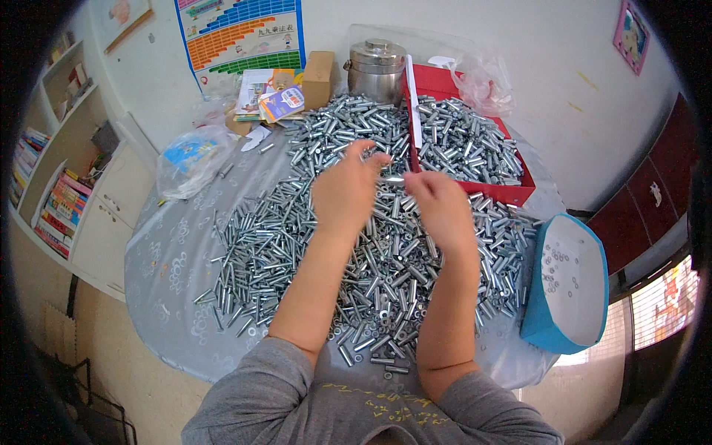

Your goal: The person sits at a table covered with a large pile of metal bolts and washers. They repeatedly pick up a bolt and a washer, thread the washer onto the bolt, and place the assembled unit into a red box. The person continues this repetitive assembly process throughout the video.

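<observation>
A wide heap of small silver metal sleeves and bolts (pixel 297 237) covers the round table (pixel 167 282). My left hand (pixel 345 189) and my right hand (pixel 441 204) are raised over the heap, fingertips meeting. Between them is a small silver metal piece (pixel 393 179); both hands pinch it at its ends. The left fingers look blurred. Loose washers and nuts (pixel 378 326) lie in the heap near the table's front edge.
A red tray (pixel 504 191) full of the same silver parts stands at the back right. A blue-sided box (pixel 564 285) with a few small washers sits at the right edge. A steel pot (pixel 377 68), a cardboard box (pixel 319 78), papers and a plastic bag (pixel 189 159) lie behind.
</observation>
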